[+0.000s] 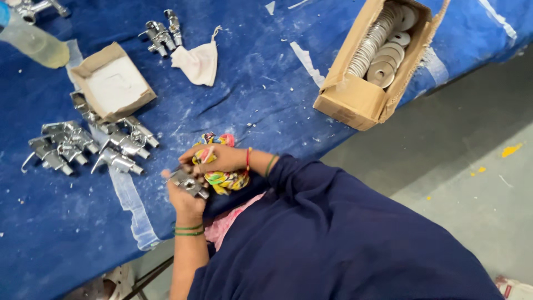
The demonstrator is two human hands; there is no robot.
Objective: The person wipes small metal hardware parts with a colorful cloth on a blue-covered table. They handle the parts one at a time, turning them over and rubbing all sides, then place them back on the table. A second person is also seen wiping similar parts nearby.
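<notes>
The left hand is closed around one chrome tap fitting, fingers wrapped under it so its round end faces up. Touching it from just beyond, the right hand clutches one bunched multicoloured cloth against the fitting. Both wrists carry thin bangles, and a dark blue sleeve fills the near side. Everything rests over a blue table cover dusted with white marks.

Left of the grip lies a cluster of finished chrome fittings, about seven, though they overlap and the count is not sure. Just past that cluster sits one small open cardboard box with a white lining. Beyond the grip, further up, lies one small white cloth pouch, and next to it two more chrome fittings. At the far left corner is one pale plastic bottle on its side. Far to the right of the grip stands one larger cardboard box packed with metal washers, too many to count
</notes>
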